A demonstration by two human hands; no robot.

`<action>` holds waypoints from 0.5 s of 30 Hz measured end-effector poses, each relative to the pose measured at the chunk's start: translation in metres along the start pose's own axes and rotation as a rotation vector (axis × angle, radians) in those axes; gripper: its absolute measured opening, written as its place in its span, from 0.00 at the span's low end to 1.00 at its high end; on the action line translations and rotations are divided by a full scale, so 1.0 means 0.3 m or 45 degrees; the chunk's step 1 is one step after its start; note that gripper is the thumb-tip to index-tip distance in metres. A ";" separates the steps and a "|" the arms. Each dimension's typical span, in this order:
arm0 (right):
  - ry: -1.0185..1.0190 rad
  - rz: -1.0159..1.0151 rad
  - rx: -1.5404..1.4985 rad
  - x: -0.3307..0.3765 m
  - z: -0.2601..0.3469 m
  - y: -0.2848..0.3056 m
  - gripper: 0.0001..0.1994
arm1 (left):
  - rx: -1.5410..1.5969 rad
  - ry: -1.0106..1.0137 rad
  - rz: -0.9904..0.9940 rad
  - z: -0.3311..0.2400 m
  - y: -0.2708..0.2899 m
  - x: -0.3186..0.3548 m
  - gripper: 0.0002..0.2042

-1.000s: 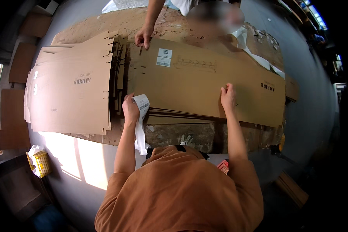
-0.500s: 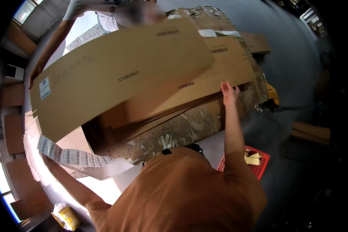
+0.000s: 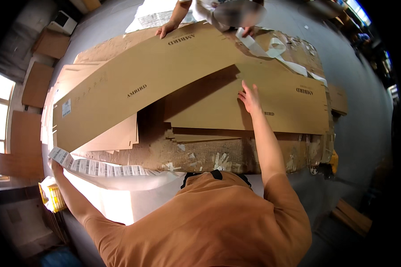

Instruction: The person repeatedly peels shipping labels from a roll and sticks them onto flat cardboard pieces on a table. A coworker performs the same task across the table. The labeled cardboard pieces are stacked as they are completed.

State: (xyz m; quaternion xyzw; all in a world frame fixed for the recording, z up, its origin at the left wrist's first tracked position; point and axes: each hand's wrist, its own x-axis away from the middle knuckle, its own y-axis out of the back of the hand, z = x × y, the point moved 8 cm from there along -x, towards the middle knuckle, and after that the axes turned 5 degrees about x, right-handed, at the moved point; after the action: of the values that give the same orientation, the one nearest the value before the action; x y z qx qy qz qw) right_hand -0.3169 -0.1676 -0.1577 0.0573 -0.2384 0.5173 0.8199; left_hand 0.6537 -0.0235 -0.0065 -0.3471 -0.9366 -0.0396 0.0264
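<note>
My left hand (image 3: 55, 166) pinches the end of a long white strip of printed labels (image 3: 103, 170), which sags towards my body. Just above that hand is the lower left corner of a flat brown cardboard sheet (image 3: 116, 84) bearing a small white label (image 3: 66, 108). The sheet slants up to the far side, where a co-worker's hand (image 3: 167, 29) rests on its edge. My right hand (image 3: 251, 100) is open with fingers apart, beside the sheet's right end and over the right-hand stack of cardboard sheets (image 3: 294, 116). Nothing shows in it.
A second co-worker hand (image 3: 247, 31) is at another white strip (image 3: 254, 46) curling across the far side. Pinkish sheets (image 3: 113, 139) are stacked at left on the worn cardboard-covered table (image 3: 200, 158). Boards (image 3: 26, 138) lean by the window, and a yellow basket (image 3: 53, 196) stands lower left.
The slanting sheet has shifted left relative to the right-hand stack. My right hand has moved inward from that stack's near edge. The co-worker's hand has left the sheet's left end. My view has turned.
</note>
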 end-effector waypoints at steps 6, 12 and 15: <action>0.004 0.366 -0.205 -0.033 0.015 -0.417 0.53 | -1.174 -0.270 -0.622 -0.011 0.202 0.104 0.23; 0.101 0.543 -0.133 0.155 0.103 -0.746 0.46 | -0.410 -0.489 0.000 -0.288 -0.225 0.558 0.20; 0.086 0.827 -0.038 0.289 0.073 -0.844 0.39 | -0.359 -0.544 0.464 -0.317 -0.563 0.804 0.19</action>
State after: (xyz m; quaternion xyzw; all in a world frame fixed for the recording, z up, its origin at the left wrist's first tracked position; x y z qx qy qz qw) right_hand -0.0720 -0.2198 -0.0607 -0.0511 -0.2245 0.7498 0.6203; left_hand 0.3631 -0.0037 0.0973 -0.5101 -0.8285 -0.0900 -0.2127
